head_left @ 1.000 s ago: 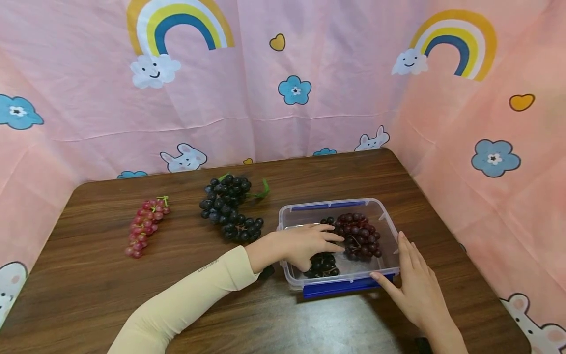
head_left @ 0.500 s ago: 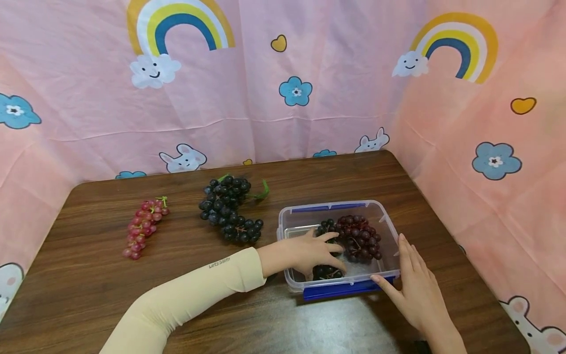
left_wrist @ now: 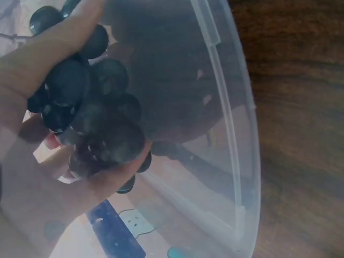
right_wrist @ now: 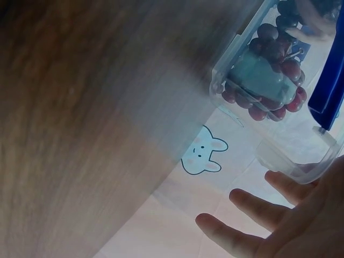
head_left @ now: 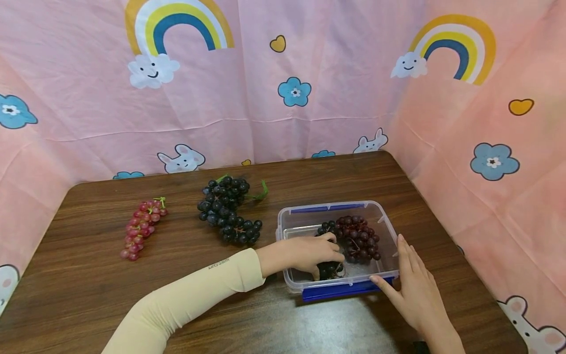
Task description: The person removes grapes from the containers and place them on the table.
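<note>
left hand point(head_left: 316, 251) is curled round the black grapes point(head_left: 329, 269) inside the clear box point(head_left: 389, 228), right hand point(head_left: 413, 285) spread flat against its near corner

A pink grape bunch point(head_left: 141, 227) lies left of a loose black bunch point(head_left: 227, 210) on the table point(head_left: 88, 285)

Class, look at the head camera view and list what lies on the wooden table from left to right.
Pink-red grape bunch → black grape bunch → clear plastic box, with the left hand gripping dark grapes inside it → right hand resting against the box's right side.
</note>
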`<state>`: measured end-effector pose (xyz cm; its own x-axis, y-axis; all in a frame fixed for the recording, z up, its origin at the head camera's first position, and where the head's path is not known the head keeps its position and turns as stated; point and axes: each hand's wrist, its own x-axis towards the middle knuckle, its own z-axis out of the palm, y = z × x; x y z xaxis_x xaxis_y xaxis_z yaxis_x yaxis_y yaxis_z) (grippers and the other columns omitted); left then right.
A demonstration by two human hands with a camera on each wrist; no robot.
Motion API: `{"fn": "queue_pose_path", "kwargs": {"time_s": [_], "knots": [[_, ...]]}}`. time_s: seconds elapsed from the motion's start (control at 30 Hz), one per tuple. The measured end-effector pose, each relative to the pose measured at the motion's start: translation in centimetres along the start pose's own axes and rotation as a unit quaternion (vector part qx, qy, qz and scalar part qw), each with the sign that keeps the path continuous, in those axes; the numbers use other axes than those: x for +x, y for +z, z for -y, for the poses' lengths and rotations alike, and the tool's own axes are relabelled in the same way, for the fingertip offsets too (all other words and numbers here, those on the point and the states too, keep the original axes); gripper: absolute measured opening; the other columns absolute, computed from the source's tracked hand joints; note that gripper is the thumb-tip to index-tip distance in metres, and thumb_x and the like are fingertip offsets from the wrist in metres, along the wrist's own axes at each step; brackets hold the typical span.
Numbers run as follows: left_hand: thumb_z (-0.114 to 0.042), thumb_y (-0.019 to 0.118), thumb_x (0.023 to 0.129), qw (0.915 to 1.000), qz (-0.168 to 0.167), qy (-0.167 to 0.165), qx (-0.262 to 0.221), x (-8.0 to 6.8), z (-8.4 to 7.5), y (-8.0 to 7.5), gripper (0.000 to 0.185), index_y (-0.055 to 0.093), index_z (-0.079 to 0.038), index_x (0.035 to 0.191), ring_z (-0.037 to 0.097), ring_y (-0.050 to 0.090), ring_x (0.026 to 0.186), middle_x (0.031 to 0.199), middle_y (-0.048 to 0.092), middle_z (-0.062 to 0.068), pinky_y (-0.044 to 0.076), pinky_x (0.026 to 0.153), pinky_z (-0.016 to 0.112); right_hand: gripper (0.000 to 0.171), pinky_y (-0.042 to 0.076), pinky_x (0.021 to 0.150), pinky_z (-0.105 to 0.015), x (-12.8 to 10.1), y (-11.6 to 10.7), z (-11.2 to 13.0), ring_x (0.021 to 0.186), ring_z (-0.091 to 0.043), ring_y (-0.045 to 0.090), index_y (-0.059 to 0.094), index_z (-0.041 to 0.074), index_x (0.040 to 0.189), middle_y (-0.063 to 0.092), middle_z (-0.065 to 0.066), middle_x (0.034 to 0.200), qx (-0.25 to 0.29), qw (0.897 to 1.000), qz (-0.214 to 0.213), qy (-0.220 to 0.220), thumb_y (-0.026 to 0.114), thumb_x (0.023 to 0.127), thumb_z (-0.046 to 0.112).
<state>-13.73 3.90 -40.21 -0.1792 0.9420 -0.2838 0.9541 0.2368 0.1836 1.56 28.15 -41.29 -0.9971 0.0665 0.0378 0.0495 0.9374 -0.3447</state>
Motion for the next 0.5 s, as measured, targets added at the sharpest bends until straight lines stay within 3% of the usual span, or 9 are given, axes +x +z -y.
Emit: {"fn": "queue_pose_path", "kwargs": {"time_s": [0.13, 0.27, 0.5], "knots": [[-0.029, 0.084, 0.09, 0.9994, -0.031, 0.005, -0.012, -0.05, 0.06, 0.03, 0.067, 0.057, -0.022, 0.151, 0.019, 0.045, 0.144, 0.149, 0.062, -0.004, 0.05, 0.103, 0.024, 0.111, 0.032, 0.105, -0.083, -0.04, -0.03, 0.05, 0.151, -0.057, 0.029, -0.001, 0.008, 0.17, 0.024, -0.031, 0.169, 0.0, 1.0, 0.003, 0.001, 0.065, 0.099, 0.061], [-0.026, 0.084, 0.091, 0.9981, -0.057, 0.013, 0.018, -0.14, 0.04, -0.02, 0.062, 0.06, -0.022, 0.148, 0.017, 0.051, 0.137, 0.143, 0.065, -0.004, 0.048, 0.106, 0.024, 0.111, 0.032, 0.105, -0.083, -0.06, -0.07, 0.05, 0.151, -0.057, 0.028, -0.002, 0.008, 0.17, 0.024, -0.031, 0.169, 0.0, 1.0, 0.004, 0.002, 0.065, 0.099, 0.061], [-0.015, 0.082, 0.094, 0.9938, -0.098, 0.027, 0.047, -0.56, -0.11, 0.05, 0.049, 0.063, -0.022, 0.14, 0.014, 0.06, 0.121, 0.13, 0.067, -0.003, 0.053, 0.096, 0.022, 0.11, 0.032, 0.104, -0.083, 0.01, -0.03, 0.04, 0.151, -0.057, 0.029, -0.001, 0.008, 0.171, 0.025, -0.031, 0.169, -0.002, 1.0, 0.001, 0.002, 0.065, 0.099, 0.061]]}}
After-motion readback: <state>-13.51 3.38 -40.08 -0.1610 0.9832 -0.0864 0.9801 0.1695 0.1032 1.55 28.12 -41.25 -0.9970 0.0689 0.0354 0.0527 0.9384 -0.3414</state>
